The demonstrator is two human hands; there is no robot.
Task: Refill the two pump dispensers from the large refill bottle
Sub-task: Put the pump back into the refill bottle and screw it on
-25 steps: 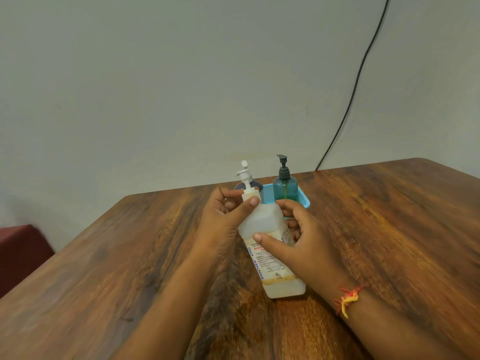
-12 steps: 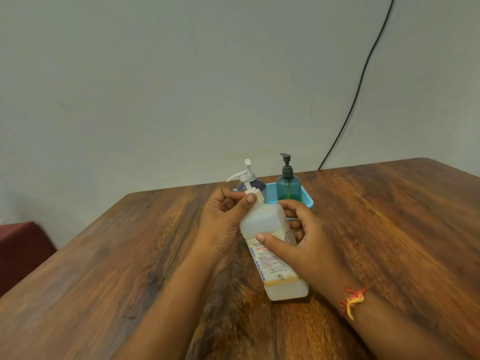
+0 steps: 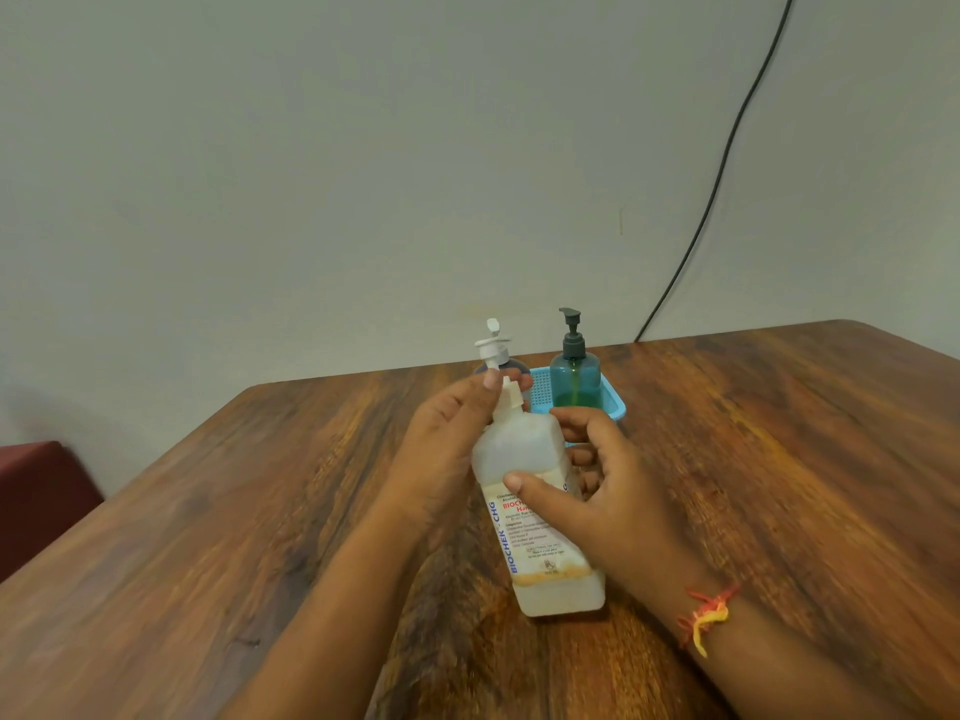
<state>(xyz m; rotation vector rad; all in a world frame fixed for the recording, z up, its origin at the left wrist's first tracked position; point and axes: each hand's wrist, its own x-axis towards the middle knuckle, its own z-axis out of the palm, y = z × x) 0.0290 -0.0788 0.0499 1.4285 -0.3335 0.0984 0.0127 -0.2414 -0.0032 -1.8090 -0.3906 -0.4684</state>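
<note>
Refill bottle (image 3: pixel 519 452), one, translucent, contents pale, level unclear; it stands tilted with its base on the surface (image 3: pixel 249 511). My right grip (image 3: pixel 613 504) is clamped round its body; my left grip (image 3: pixel 447 439) pinches its neck below the white pump (image 3: pixel 492 341). Behind it is one blue basket (image 3: pixel 618 407) holding one teal dispenser (image 3: pixel 575 379), part-filled with green liquid. A second, dark dispenser (image 3: pixel 513 367) is largely hidden.

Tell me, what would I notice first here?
A pale bottle rests on the table: the left hand pinches its neck under the white pump, and the right hand grips its body. Behind it, a teal dispenser stands in a blue basket. A black cable runs up the wall at right.
</note>
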